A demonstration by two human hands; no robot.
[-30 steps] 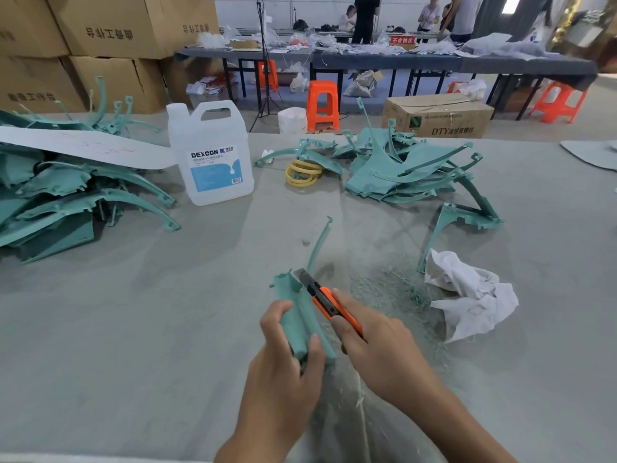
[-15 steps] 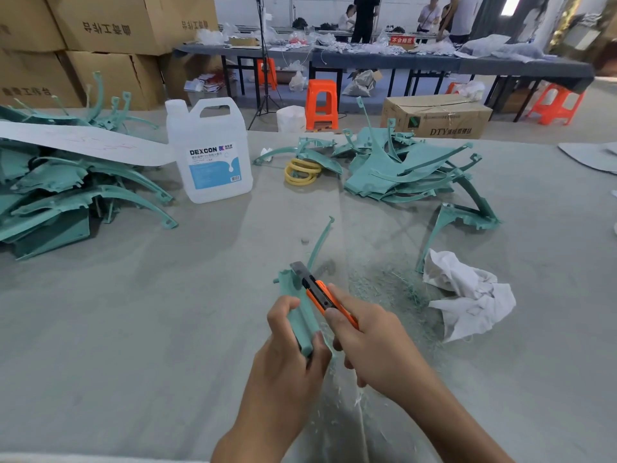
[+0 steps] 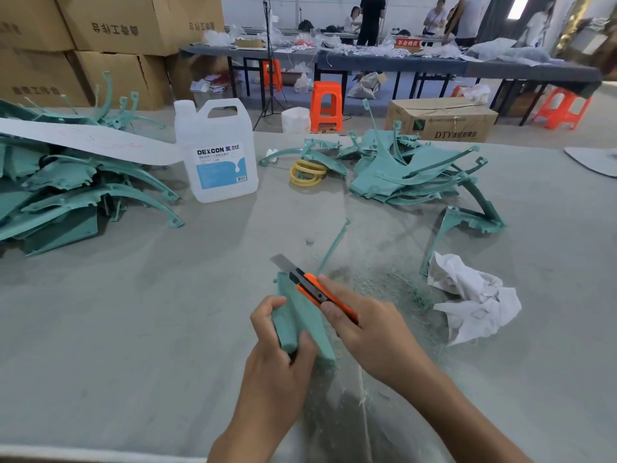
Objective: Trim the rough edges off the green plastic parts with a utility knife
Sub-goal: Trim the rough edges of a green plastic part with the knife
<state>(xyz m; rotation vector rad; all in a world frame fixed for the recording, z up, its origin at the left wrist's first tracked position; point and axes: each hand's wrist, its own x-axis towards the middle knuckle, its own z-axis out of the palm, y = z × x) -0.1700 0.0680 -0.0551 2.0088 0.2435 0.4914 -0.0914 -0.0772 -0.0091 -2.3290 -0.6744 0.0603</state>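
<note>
Head view, left hand: the left hand (image 3: 277, 359) has its grip curled round the near end of a green plastic part (image 3: 300, 315), thumb on one side and fingers on the other.
Head view, right hand: the right hand (image 3: 364, 332) has its grip closed on an orange utility knife (image 3: 310, 287), blade out, lying across the part's far end.
Head view, part: it is low over the middle of the grey counter (image 3: 133, 312), its thin arm pointing away.
Head view, shavings: green shavings (image 3: 394, 285) lie just right of the hands, beside a white rag (image 3: 470, 299).
Head view, stock: heaps of green parts lie far left (image 3: 66, 188) and far right (image 3: 400, 175), with a clear jug (image 3: 217, 152) between them.
</note>
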